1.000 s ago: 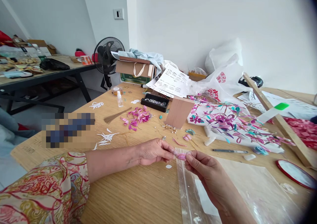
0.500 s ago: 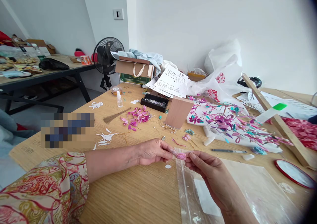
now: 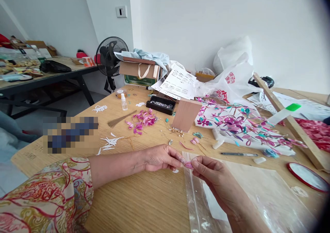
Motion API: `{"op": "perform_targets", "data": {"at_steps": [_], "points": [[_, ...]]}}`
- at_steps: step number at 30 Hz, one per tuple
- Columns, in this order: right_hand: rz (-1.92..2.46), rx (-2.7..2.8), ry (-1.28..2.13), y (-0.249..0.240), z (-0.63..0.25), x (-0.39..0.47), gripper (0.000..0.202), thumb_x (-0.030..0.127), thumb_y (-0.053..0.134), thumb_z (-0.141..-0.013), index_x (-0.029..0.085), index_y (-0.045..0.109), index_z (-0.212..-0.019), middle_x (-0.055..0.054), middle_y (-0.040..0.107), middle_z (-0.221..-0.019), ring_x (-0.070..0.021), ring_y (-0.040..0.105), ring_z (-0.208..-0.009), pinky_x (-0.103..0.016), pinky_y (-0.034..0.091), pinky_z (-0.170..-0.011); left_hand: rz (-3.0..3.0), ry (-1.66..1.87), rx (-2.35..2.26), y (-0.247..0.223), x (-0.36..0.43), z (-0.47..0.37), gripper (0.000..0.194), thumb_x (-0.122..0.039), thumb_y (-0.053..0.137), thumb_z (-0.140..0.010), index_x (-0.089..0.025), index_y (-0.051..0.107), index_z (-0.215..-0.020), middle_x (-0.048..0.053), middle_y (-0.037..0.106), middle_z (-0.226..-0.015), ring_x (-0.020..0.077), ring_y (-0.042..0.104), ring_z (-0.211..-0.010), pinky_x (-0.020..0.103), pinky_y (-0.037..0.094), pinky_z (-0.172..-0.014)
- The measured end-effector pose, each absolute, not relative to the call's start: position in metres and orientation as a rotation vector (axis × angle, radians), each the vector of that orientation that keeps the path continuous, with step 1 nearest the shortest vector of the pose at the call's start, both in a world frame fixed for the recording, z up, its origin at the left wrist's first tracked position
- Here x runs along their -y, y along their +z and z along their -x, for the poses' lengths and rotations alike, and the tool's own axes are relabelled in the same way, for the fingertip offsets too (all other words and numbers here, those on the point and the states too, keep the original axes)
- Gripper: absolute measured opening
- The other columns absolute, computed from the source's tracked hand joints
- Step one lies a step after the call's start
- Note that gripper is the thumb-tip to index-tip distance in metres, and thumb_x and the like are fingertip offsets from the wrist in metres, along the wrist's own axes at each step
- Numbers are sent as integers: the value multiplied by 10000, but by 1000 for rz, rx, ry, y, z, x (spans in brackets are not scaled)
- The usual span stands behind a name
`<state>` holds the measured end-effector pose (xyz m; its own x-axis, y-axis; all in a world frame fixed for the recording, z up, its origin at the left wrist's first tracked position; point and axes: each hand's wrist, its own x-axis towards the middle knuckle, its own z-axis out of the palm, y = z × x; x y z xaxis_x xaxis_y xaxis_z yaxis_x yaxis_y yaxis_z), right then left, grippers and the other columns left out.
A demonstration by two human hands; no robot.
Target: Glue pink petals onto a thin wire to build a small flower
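Observation:
Between my two hands is a small pink petal (image 3: 188, 165), pinched at both sides over the edge of a clear plastic bag (image 3: 192, 198). My left hand (image 3: 163, 158) grips its left end with thumb and forefinger. From the other side, the fingertips of my right hand (image 3: 207, 169) close on it and cover part of it. A white oval piece (image 3: 175, 171) lies just below my left fingers. Beyond my hands are a pink flower on wire (image 3: 195, 141), a small silvery bead (image 3: 170, 142) and an upright wooden block (image 3: 186, 115).
Pink petals (image 3: 144, 119), white strips (image 3: 110, 142) and a spray bottle (image 3: 124, 103) lie to the left. At right are flower branches (image 3: 234, 123) on white wrap, a pen (image 3: 239, 154), a wooden bar (image 3: 288, 119) and a red-rimmed round lid (image 3: 308, 176). A black tray (image 3: 160, 106) sits behind.
My right fingers have moved slightly left and over the petal, so less of it shows. The left hand stays almost where it was. The view has shifted a little.

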<state>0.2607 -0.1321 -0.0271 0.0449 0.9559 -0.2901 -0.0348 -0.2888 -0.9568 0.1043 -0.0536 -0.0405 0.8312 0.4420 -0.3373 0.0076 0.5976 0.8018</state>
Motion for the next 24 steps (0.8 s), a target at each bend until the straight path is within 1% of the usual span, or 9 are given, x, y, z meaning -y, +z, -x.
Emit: {"op": "perform_targets", "data": {"at_steps": [5,10,16,24], "points": [[1421,958,1404,-27,-260,132,259,408,641,-607,160,587,-554,26,484,-540,-102,386,-556,-247,300,-572,-910,275,-566,-41,53,-105,185,-181,745,-475,-128,650,-623,-27,573,-531,42,465,-502,199,337,-540],[1403,939,1424,-27,-259,132,233,381,654,-606,162,598,-549,31,487,-537,-92,385,-552,-230,305,-566,-906,275,-560,-43,51,-105,175,-162,736,-485,-118,647,-629,-25,579,-523,42,473,-491,191,340,-532],[1318,892,1538,-23,-267,132,252,399,623,-647,150,647,-620,-6,547,-612,-102,435,-591,-237,356,-606,-867,272,-543,-43,52,-104,165,-134,728,-495,-121,627,-625,-33,580,-517,43,483,-487,189,359,-545],[1337,857,1581,-24,-270,132,180,342,654,-638,163,638,-632,15,543,-615,-81,420,-578,-208,346,-582,-854,277,-550,-41,51,-104,205,-148,742,-480,-113,624,-643,-28,585,-525,44,487,-484,195,368,-556]]}}
